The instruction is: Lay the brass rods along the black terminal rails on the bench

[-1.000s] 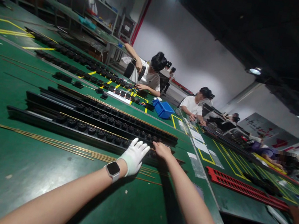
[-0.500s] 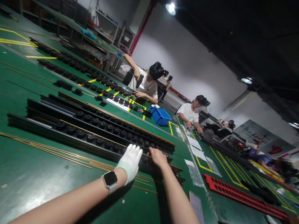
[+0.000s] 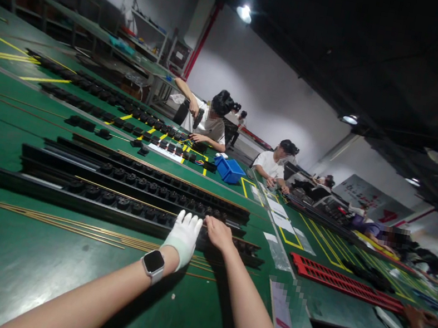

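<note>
My left hand (image 3: 183,237), in a white glove, lies with its fingers stretched out over the near black channel rail (image 3: 44,191). Beside it my bare right hand (image 3: 218,233) is closed in a pinch above the same rail. A thin brass rod (image 3: 124,195) runs along the row of black round rollers (image 3: 122,203) in that rail and leads towards the right fingertips. The rod's end at the fingers is hidden. Behind lie more black rails (image 3: 62,163) with rollers in them. Several loose brass rods (image 3: 65,220) lie on the table just in front.
A blue bin (image 3: 229,170) stands past the rails, near rows of small black parts (image 3: 96,114). To the right are a phone (image 3: 281,313) and a red slotted rail (image 3: 342,281). Co-workers sit across the green table (image 3: 68,273); another person's hands show at far right.
The whole view has shifted a little, so the scene sits further left. My right hand has moved slightly left along the rail, closer to my left hand.
</note>
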The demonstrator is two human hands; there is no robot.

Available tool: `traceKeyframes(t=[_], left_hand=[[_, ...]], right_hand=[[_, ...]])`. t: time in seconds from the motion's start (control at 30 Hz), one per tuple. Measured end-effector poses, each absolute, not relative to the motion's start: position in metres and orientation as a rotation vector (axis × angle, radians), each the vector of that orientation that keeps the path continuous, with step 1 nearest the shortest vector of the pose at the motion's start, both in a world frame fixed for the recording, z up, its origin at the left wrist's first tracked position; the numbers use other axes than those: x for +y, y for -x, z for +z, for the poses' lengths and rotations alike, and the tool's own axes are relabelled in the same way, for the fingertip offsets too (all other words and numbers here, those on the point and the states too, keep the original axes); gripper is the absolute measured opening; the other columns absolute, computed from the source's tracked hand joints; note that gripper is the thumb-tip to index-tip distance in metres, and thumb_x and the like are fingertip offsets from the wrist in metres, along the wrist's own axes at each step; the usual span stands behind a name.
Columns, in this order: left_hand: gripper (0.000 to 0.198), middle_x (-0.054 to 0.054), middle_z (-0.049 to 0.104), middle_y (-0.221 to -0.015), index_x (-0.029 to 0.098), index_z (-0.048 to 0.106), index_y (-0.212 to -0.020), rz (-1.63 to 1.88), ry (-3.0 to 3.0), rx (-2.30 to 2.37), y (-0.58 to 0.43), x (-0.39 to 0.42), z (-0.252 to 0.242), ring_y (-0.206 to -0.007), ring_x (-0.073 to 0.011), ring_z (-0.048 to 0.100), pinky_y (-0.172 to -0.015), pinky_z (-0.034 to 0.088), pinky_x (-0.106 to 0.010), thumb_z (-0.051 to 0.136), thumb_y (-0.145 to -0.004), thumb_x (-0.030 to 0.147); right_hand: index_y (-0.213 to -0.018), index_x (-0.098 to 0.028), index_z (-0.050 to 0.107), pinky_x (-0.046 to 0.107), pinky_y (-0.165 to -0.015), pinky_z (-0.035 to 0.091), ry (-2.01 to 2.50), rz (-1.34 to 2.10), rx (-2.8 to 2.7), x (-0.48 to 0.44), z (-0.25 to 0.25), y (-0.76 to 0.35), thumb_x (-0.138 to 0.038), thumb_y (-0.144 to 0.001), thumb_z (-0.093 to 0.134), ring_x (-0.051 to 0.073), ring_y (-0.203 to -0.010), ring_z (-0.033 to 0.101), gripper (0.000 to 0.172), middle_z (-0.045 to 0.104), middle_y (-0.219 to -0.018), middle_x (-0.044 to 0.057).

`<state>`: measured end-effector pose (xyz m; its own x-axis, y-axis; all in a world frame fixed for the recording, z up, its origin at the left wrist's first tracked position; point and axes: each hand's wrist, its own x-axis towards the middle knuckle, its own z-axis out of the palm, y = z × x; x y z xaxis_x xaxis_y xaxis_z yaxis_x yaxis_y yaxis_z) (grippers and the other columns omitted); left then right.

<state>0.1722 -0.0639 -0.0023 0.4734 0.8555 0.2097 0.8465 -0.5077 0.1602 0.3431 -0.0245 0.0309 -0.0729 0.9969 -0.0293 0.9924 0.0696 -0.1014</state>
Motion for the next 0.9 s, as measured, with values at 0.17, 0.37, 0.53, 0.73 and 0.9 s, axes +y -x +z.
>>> traceKeyframes(t=[0.17, 0.37, 0.53, 0.73, 0.9], left_hand=[[0.071, -0.021, 0.043, -0.163, 0.009, 0.042, -0.158, 0.364, -2.638, 1.579, -0.178, -0.059, -0.004, -0.150, -0.0425, 0.037, -0.127, 0.007, -0.066, 0.051, -0.089, 0.024], [0.071, -0.022, 0.046, -0.161, 0.009, 0.044, -0.157, 0.396, -2.647, 1.589, -0.180, -0.058, -0.007, -0.148, -0.0414, 0.040, -0.127, 0.009, -0.064, 0.050, -0.087, 0.017], [0.070, -0.021, 0.047, -0.160, 0.011, 0.043, -0.158, 0.418, -2.652, 1.583, -0.179, -0.057, -0.010, -0.147, -0.0389, 0.041, -0.127, 0.011, -0.062, 0.047, -0.088, 0.013], [0.068, -0.019, 0.048, -0.160, 0.013, 0.043, -0.158, 0.429, -2.648, 1.624, -0.181, -0.057, -0.013, -0.147, -0.0368, 0.041, -0.127, 0.009, -0.061, 0.042, -0.090, 0.011], [0.068, -0.019, 0.049, -0.159, 0.012, 0.043, -0.158, 0.411, -2.668, 1.614, -0.180, -0.057, -0.009, -0.145, -0.0377, 0.043, -0.127, 0.014, -0.061, 0.042, -0.090, 0.011]], right_hand=[[-0.120, -0.028, 0.072, 0.035, -0.099, 0.046, 2.152, 0.070, -2.240, -0.031, 0.039, -0.358, -0.053, -0.111, 0.011, 0.024, -0.123, 0.064, 0.067, 0.073, -0.129, 0.005], [-0.123, -0.029, 0.073, 0.033, -0.102, 0.044, 2.197, 0.063, -2.239, -0.038, 0.033, -0.373, -0.050, -0.112, 0.014, 0.022, -0.123, 0.064, 0.064, 0.074, -0.128, 0.005], [-0.133, -0.026, 0.069, 0.037, -0.107, 0.041, 2.264, 0.028, -2.161, -0.040, 0.035, -0.396, -0.047, -0.112, 0.011, 0.024, -0.131, 0.059, 0.065, 0.068, -0.139, 0.008], [-0.133, -0.027, 0.069, 0.036, -0.108, 0.041, 2.315, 0.023, -2.139, -0.046, 0.032, -0.417, -0.048, -0.112, 0.017, 0.025, -0.130, 0.059, 0.060, 0.070, -0.136, 0.008], [-0.128, -0.022, 0.071, 0.038, -0.106, 0.042, 2.363, -0.010, -2.099, -0.049, 0.029, -0.432, -0.046, -0.112, 0.015, 0.026, -0.126, 0.063, 0.063, 0.070, -0.134, 0.012]])
